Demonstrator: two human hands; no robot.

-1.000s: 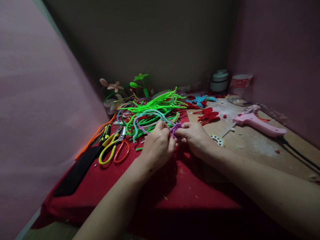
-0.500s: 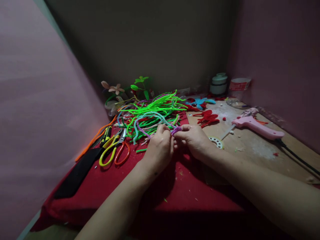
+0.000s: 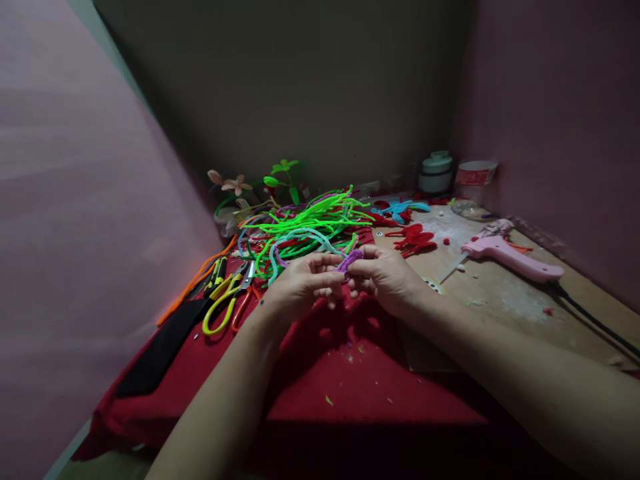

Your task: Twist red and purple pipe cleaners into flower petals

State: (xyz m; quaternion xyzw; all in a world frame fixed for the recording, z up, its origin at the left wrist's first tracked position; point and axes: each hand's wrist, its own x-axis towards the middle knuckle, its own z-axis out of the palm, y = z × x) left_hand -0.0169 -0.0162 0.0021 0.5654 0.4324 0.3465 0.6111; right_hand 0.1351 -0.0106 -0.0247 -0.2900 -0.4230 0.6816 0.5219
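Observation:
A small purple fuzzy piece (image 3: pixel 349 261) is held between my two hands above the front of a pile of pipe cleaners. My left hand (image 3: pixel 306 280) pinches its left side, with the thumb and fingertips close together. On its right side, my right hand (image 3: pixel 385 275) has thumb and index finger closed on it. Just behind the hands lie bright green pipe cleaners (image 3: pixel 315 217), with a pale blue one (image 3: pixel 300 233) curving in front of them.
Yellow-handled scissors (image 3: pixel 220 310), a black strip (image 3: pixel 160 350) and orange pipe cleaners (image 3: pixel 193 287) lie left. A pink glue gun (image 3: pixel 515 257), red fuzzy pieces (image 3: pixel 414 240) and a blue one (image 3: pixel 400 209) are right. A lidded jar (image 3: pixel 436 172) stands behind.
My left hand has turned and its fingers have spread from a tighter fist, showing more of the purple piece. The view has shifted slightly.

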